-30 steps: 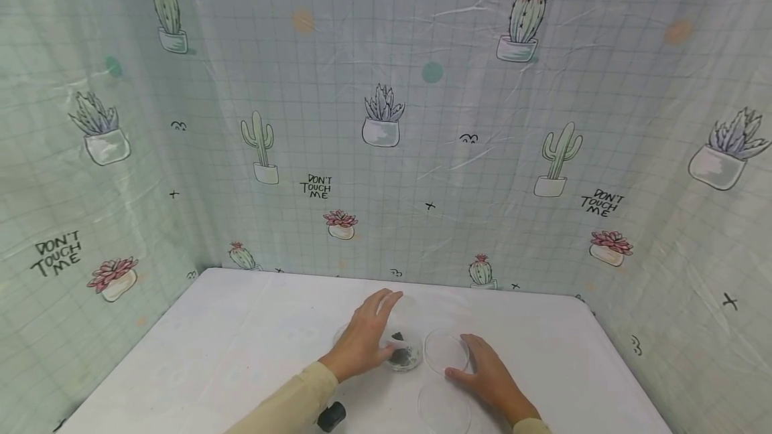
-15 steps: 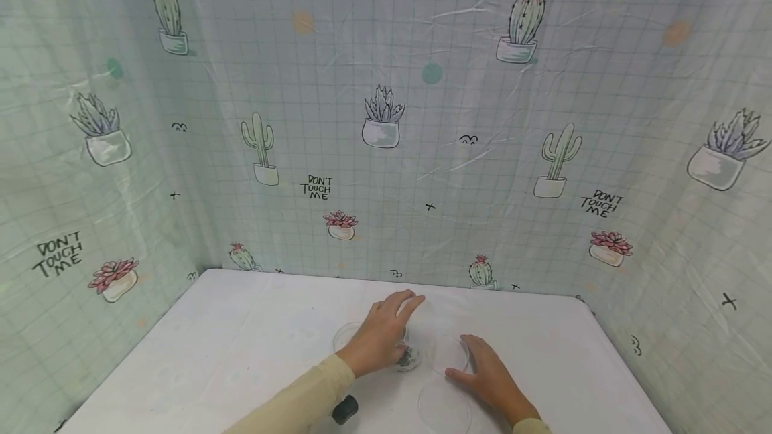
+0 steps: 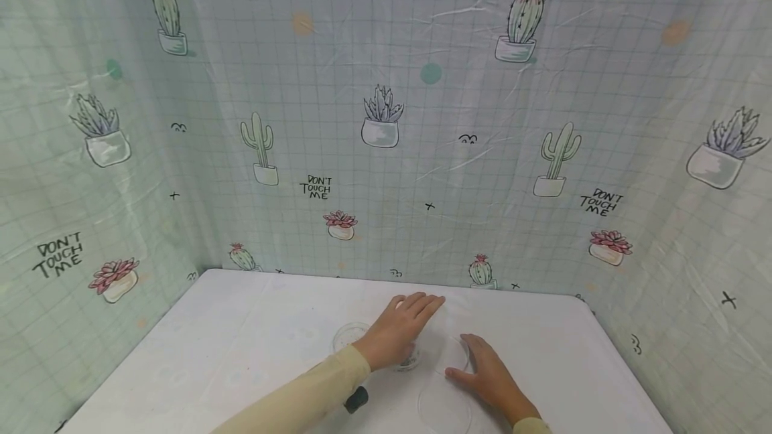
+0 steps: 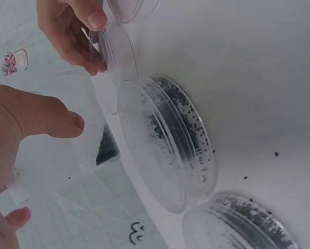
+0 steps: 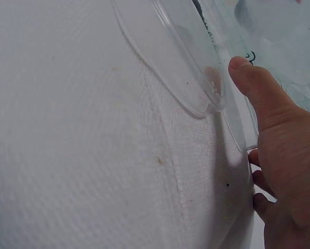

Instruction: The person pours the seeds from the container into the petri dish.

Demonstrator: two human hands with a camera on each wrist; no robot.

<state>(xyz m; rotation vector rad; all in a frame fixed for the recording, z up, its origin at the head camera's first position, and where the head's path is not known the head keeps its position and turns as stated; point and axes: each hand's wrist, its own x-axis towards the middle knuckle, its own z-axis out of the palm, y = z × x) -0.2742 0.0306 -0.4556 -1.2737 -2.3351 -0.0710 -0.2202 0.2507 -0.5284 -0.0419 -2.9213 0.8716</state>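
Note:
My left hand [image 3: 393,335] holds a clear container [image 4: 56,163], its fingers and thumb spread wide round it. Dark grains [image 4: 107,147] fill one corner of the container, which is tilted. Under that hand, partly covered by it in the head view, stands a clear petri dish with dark grains [image 4: 199,148]. Further right, my right hand [image 3: 491,377] grips the side of another clear petri dish [image 3: 458,355], thumb at the near rim and fingers at the far side. The container's outline is faint and hard to make out in the head view.
A petri dish with dark grains [image 4: 271,228] stands at the left, partly behind my left wrist in the head view. Another clear dish [image 3: 444,408] lies nearer me. A few loose grains [image 4: 277,154] dot the white tablecloth [image 3: 241,353]. A cactus-printed curtain [image 3: 386,173] surrounds the table.
My left hand has moved to the right with the clear container, from over the grain-filled dish toward the dish at my right hand. My right hand has stayed in place.

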